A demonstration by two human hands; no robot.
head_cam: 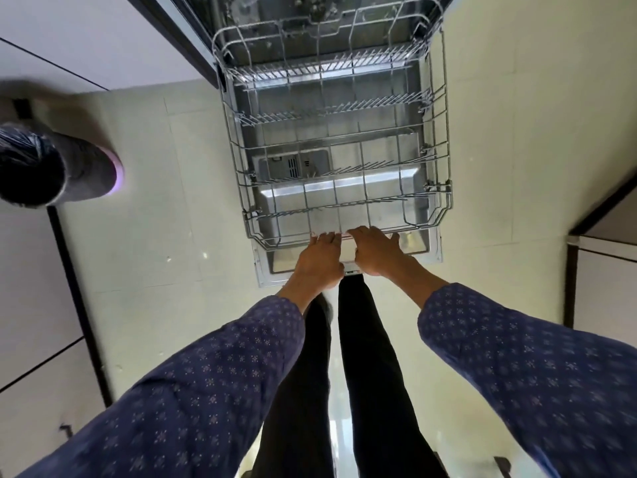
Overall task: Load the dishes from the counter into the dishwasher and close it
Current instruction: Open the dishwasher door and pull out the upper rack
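The dishwasher stands open, its door (427, 250) folded flat over the floor. An empty grey wire lower rack (444, 160) is pulled out over the door. No dishes lie in it. My left hand (319, 258) and my right hand (375, 251) sit side by side at the rack's front rim, fingers curled over the wire. Behind the rack the tub's inside (310, 8) shows part of a second wire basket. The counter with the dishes is out of view.
A grey bin lined with a black bag (51, 163) stands on the pale tiled floor at the left. White cabinet fronts (31, 305) run along the left, another cabinet (606, 291) at the right. My legs stand just in front of the door.
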